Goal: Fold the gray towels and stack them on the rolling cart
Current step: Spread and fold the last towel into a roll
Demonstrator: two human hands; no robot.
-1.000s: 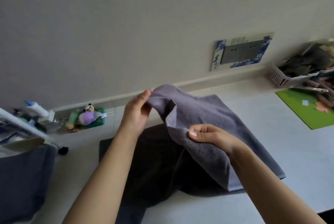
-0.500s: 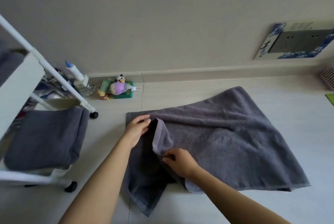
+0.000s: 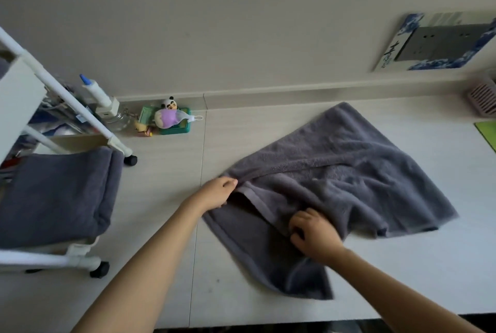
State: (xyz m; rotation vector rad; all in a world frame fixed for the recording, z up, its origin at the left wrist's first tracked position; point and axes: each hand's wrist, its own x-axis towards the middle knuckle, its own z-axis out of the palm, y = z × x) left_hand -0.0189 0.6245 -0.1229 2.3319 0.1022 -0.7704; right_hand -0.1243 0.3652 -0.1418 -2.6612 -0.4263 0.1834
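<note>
A gray towel lies half folded on the white table, its upper layer laid over a darker lower part. My left hand pinches the towel's left corner against the table. My right hand grips the folded edge near the towel's middle. A folded gray towel rests on the lower shelf of the white rolling cart at the left.
A green tray with a panda toy and a purple pouch stands by the wall. A white bottle with a blue tip stands behind the cart. A pink basket and a green mat sit at the far right. The table's front edge runs along the bottom.
The towel came down from mid-air onto the table and now lies flatter. Both hands lowered with it; the right hand shifted right along the folded edge. The view swung left, revealing the cart.
</note>
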